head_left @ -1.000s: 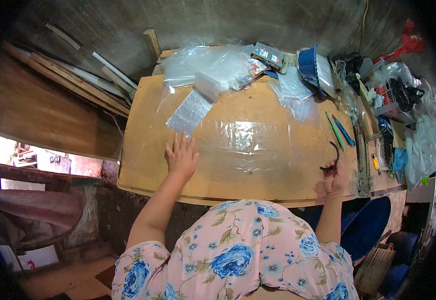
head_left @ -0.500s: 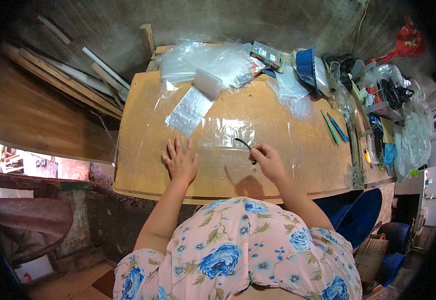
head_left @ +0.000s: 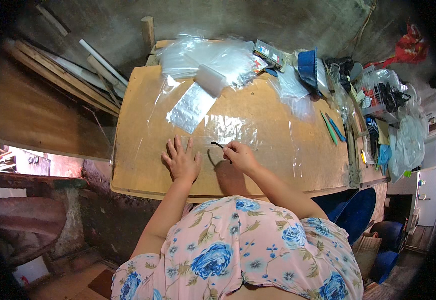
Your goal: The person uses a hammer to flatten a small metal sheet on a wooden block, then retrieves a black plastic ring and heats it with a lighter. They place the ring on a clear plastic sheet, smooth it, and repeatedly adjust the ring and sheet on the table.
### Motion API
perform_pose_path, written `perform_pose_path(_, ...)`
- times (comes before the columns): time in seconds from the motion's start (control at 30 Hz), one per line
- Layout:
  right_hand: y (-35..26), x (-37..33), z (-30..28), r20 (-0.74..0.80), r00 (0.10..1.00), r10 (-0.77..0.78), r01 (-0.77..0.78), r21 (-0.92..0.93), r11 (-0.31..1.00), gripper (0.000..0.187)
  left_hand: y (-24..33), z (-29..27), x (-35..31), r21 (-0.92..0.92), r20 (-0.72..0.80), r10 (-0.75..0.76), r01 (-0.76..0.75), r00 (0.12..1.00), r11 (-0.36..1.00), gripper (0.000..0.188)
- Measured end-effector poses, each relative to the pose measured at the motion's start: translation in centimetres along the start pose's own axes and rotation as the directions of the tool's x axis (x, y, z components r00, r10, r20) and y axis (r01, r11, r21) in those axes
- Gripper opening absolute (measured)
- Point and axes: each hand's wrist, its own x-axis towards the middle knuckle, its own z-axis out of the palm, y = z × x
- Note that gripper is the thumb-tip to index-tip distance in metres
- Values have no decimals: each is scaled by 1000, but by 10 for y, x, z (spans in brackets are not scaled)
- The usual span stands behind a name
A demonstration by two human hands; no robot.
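Observation:
My left hand lies flat on the wooden table, fingers spread, over what looks like a clear plastic sheet. It holds nothing. My right hand, a little to its right, is pinched around a thin, dark, curved piece that looks like a vanilla bean. Its hooked end points left toward my left hand, and the rest is partly hidden by my fingers. A shadow of the hand and the piece falls on the table below. Beyond my left hand lies a clear textured plastic bag, with a small plastic roll at its far end.
Piled clear plastic bags lie along the table's far edge, beside a dark box and a blue container. At right lie a green tool and a blue tool. A basket stands farther right. Planks lean at left.
My right hand has moved left, carrying the dark curved piece closer to my left hand. My left hand stays flat in about the same place.

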Motion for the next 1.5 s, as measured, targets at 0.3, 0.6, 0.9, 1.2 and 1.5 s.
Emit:
perform_pose_path(0.3,11,10,11,-38,998,-51,49,-57,997,22,1,-3,-1,-2,17,-8,8,1000,1000,53)
perform_pose_path(0.6,7,12,12,16,998,54,-54,-50,997,29,1,-4,0,-1,29,-17,17,999,1000,53)
perform_pose_path(0.9,15,16,17,-13,1000,-4,4,-37,999,22,2,-6,-1,2,40,-27,27,999,1000,53)
perform_pose_path(1.2,5,8,-4,-95,995,14,13,285,958,19,2,-3,-1,-13,24,-27,27,999,1000,53)
perform_pose_path(1.5,66,-84,-156,-721,693,13,179,189,966,12,33,-13,-6,-98,-42,358,-360,933,928,48)
